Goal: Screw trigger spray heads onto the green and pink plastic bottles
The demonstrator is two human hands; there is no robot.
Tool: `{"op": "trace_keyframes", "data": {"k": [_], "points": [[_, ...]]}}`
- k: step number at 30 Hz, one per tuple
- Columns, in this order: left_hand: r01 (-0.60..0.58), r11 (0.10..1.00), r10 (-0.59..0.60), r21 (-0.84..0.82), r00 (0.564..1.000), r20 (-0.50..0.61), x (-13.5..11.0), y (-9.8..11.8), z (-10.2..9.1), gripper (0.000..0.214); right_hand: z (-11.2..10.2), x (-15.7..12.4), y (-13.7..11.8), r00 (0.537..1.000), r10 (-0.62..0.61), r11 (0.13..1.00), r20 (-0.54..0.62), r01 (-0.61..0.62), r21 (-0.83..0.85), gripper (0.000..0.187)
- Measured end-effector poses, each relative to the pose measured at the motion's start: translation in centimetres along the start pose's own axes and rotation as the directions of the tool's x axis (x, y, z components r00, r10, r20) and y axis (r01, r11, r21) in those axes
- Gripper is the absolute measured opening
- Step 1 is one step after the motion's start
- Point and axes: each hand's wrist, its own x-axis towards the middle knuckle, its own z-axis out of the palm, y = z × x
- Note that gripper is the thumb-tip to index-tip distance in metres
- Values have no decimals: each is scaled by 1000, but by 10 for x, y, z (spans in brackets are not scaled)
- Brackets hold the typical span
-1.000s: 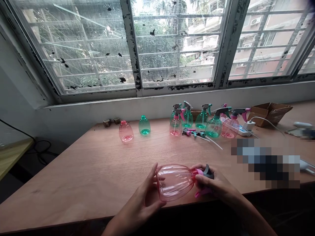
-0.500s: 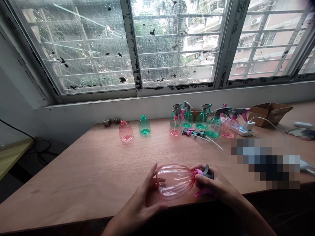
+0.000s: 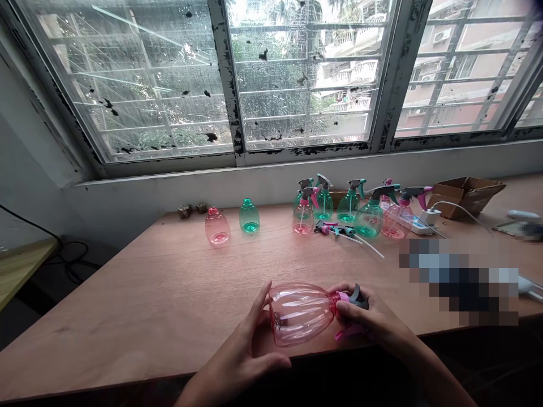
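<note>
A clear pink spray bottle (image 3: 299, 312) lies on its side over the near edge of the wooden table (image 3: 169, 294). My left hand (image 3: 244, 353) cups its rounded base, fingers curled round it. My right hand (image 3: 367, 319) is closed on the pink and grey trigger head (image 3: 354, 299) at the bottle's neck.
At the back stand a capless pink bottle (image 3: 217, 226) and a capless green bottle (image 3: 248, 216). Further right is a group of several assembled spray bottles (image 3: 352, 206), loose trigger heads (image 3: 335, 229), a power strip (image 3: 418, 225) and a cardboard box (image 3: 464, 193). A blurred patch covers the right.
The bottle has turned slightly between my hands and my left thumb has slid lower under its base. Both hands stay at the same place.
</note>
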Motion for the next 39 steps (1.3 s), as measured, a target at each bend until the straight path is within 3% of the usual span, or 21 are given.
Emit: {"op": "trace_keyframes", "data": {"k": [5,10,15,19,25,30,39], "points": [[49,999,-49,-3,999,-14,-1,0,-1,95,0,0,0,1000,-4,1000,-4,4,-6,44],[-9,999,9,-41,1000,0,2,1,2,89,-1,0,1,1000,-6,1000,4,6,-4,43],[21,1000,-21,-15,1000,11,0,6,2,108,-1,0,2,1000,-4,1000,9,4,15,43],[67,998,-67,-5,998,17,-1,5,-1,102,-2,1,2,1000,-25,1000,13,26,-12,42],[6,1000,-7,10,998,66,2,-4,-2,99,-3,1,3,1000,-26,1000,4,26,-17,42],[23,999,-22,-28,999,34,0,-5,0,108,-2,1,2,1000,-22,1000,5,22,-10,43],[-30,999,31,-19,999,19,1,-1,2,86,-1,0,0,1000,-29,999,-2,29,-42,44]]}}
